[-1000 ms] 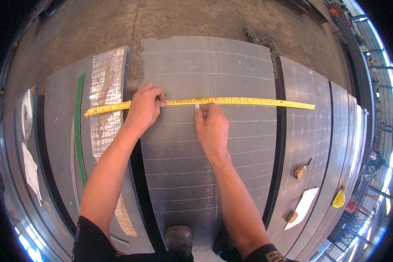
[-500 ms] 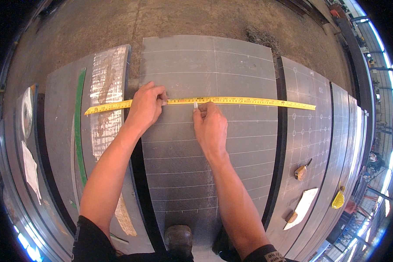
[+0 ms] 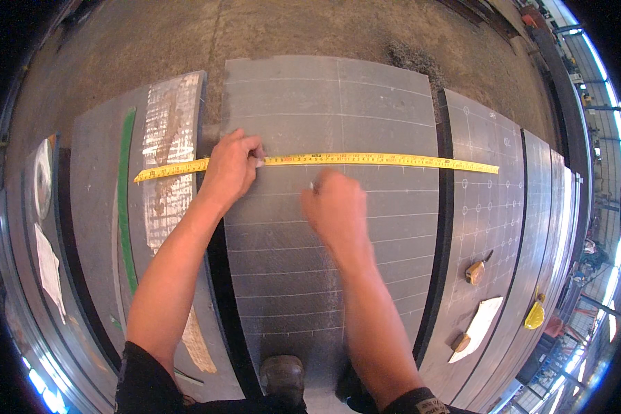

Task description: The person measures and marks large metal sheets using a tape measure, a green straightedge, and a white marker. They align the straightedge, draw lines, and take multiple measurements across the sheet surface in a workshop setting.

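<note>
One yellow tape (image 3: 379, 160) across grey plate (image 3: 276, 237) | left hand (image 3: 230, 167) on tape, grip unclear | right hand (image 3: 338, 207) pinching white piece (image 3: 313, 185)

Mid-frame, the right hand (image 3: 339, 207) is blurred, and most of the small white piece (image 3: 314, 185) in its fingers is hidden. Left of centre, the left hand (image 3: 232, 168) covers a stretch of the yellow measuring tape (image 3: 386, 160), whose markings are too small to read. The lower edge cuts off both black sleeves (image 3: 143, 379)
</note>
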`<state>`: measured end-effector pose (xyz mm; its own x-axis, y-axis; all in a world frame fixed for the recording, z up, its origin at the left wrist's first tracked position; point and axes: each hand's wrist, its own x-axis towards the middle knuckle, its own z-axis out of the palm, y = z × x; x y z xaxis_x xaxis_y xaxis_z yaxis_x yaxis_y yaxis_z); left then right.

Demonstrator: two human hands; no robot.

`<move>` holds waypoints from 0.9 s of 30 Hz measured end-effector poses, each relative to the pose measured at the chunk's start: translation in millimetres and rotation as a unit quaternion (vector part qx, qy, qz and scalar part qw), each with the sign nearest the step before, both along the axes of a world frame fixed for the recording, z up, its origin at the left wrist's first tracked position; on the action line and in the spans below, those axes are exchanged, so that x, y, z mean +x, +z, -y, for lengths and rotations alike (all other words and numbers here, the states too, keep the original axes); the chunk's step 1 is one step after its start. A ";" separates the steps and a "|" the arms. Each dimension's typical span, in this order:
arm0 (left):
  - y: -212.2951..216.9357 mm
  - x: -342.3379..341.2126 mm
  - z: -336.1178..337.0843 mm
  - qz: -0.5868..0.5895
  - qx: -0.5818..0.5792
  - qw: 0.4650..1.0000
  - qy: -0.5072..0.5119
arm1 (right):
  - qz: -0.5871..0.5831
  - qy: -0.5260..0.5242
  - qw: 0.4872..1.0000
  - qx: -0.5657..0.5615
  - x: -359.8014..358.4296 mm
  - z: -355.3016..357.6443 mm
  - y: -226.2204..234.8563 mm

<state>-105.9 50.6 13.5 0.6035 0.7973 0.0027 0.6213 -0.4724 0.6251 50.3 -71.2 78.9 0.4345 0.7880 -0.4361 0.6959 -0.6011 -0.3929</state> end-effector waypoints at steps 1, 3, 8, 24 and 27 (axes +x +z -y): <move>-0.7 -0.6 0.2 -0.009 -0.006 1.000 0.003 | 0.003 -0.003 1.000 -0.007 2.6 5.7 11.9; -2.3 -1.2 0.4 -0.016 -0.013 1.000 0.006 | 0.013 -0.009 1.000 -0.022 5.9 25.9 29.4; -0.5 4.3 0.3 -0.011 -0.011 1.000 0.005 | 0.015 -0.031 0.999 -0.012 12.3 54.2 15.3; -1.8 -0.1 0.6 0.015 -0.011 1.000 0.006 | -0.056 -0.100 0.971 0.208 -24.7 7.0 -39.0; -1.6 0.2 0.7 0.009 -0.005 1.000 0.003 | -0.053 -0.096 0.965 0.238 -32.7 0.0 -49.5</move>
